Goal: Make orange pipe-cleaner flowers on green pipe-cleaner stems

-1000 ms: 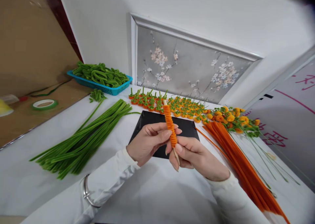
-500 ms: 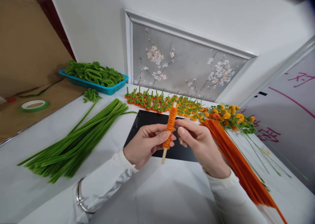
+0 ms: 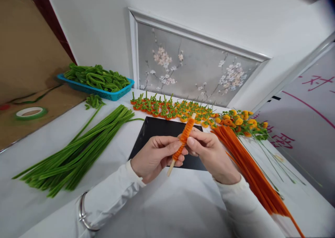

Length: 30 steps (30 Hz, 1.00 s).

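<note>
A pale wooden stick (image 3: 170, 169) carries an orange pipe cleaner (image 3: 187, 130) wound round it in a tight coil. My left hand (image 3: 157, 156) pinches the lower part of the coil between thumb and fingers. The stick tilts, its top leaning right and away from me. My right hand (image 3: 209, 151) has thumb and forefinger closed together against the coil's right side, at about its middle. Whether a loose end of the pipe cleaner lies between those fingertips is hidden. Beneath both hands lies a black board (image 3: 154, 130).
Green pipe cleaners (image 3: 86, 151) lie at left, orange pipe cleaners (image 3: 251, 171) at right. Behind stands a blue basket (image 3: 115, 96) of green loops. Small orange flower pieces (image 3: 167, 109) line the back, beside finished flowers (image 3: 239, 121). Green tape (image 3: 31, 113) lies far left.
The stick has tilted further right at its top. My right hand has moved in from beside the coil to touch it. The view has shifted slightly.
</note>
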{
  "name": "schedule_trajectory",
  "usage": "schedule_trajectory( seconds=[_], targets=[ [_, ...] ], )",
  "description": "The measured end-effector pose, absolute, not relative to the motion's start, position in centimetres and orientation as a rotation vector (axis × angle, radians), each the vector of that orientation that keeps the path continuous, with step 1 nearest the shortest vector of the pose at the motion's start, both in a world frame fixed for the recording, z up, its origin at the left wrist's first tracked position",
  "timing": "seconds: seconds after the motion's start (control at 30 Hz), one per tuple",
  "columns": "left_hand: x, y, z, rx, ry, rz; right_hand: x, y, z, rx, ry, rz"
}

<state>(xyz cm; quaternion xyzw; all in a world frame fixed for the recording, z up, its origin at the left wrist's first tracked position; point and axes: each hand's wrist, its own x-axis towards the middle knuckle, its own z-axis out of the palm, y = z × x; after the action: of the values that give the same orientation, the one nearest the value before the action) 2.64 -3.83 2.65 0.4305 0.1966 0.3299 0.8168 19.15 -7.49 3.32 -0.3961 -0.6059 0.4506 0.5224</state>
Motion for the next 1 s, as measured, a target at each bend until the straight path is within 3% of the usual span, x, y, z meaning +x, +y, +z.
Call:
schedule_trajectory(
  seconds=[1.0],
  targets=[
    [3.01,-3.80,2.70,1.002,0.507,0.800,19.50,-7.30,3.63,-0.989,-1.518,0.951]
  ],
)
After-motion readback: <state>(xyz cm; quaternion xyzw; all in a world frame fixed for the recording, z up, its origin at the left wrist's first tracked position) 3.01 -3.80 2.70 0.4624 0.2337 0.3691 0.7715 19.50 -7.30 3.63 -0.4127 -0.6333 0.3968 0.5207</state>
